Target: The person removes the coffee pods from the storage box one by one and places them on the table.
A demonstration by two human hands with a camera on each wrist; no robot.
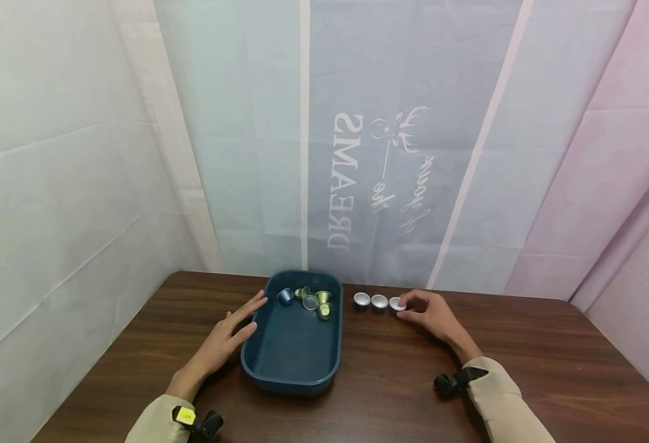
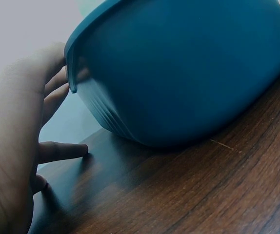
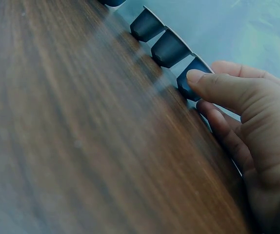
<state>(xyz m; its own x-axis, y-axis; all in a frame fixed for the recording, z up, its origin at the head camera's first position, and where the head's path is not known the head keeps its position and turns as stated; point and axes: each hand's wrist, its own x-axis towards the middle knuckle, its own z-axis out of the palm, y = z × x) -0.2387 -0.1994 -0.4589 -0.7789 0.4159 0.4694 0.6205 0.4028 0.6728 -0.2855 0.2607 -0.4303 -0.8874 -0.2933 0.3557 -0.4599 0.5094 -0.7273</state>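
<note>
We see the right hand [image 1: 432, 315] to the right of the blue bin [image 1: 296, 387], its fingers nearly closed, the thumb and forefinger pinching a dark blue coffee capsule [image 3: 191, 82] at their tips. That capsule is the farthest from the bin in a row of three, its silver lid facing up; the thumb lies on its near side, the forefinger behind. On its bin side, just beside it and clear of the fingers, we find the middle capsule [image 1: 379, 301], then the nearest capsule [image 1: 362, 300], close to the bin's right rim. At the bin's left side, the left hand [image 1: 221, 338] has its fingers extended and apart, grasping nothing, with fingertips by the rim. Inside the bin's far end lie a blue capsule [image 1: 285, 297] and some yellow-green capsules [image 1: 323, 311]. The bin stands on the bench [image 1: 390, 381].
</note>
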